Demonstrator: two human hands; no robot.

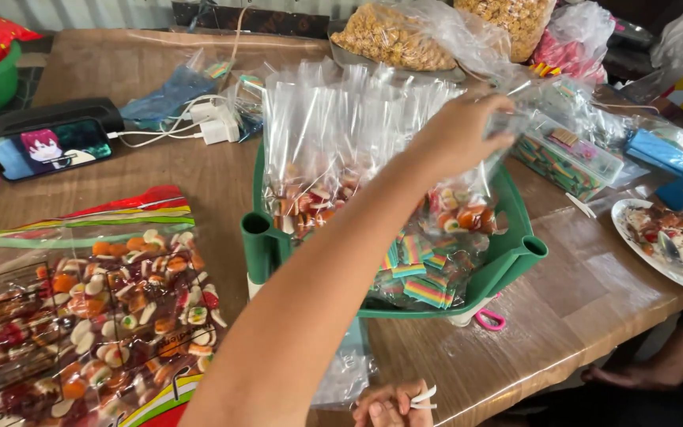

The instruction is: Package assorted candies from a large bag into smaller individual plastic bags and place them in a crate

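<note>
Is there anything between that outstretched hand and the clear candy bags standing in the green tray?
Nothing visible. The left hand already reaches over the green tray, its fingers on the tops of the clear candy bags. The right hand is low at the table edge, holding small white strips.

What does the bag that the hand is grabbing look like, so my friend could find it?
Find the green tray in the middle of the wooden table, crammed with upright clear bags. The left hand pinches the top of one small clear bag at the tray's right end. Orange and white gummies fill its bottom, while the bags lying below it hold rainbow-striped strips.
</note>
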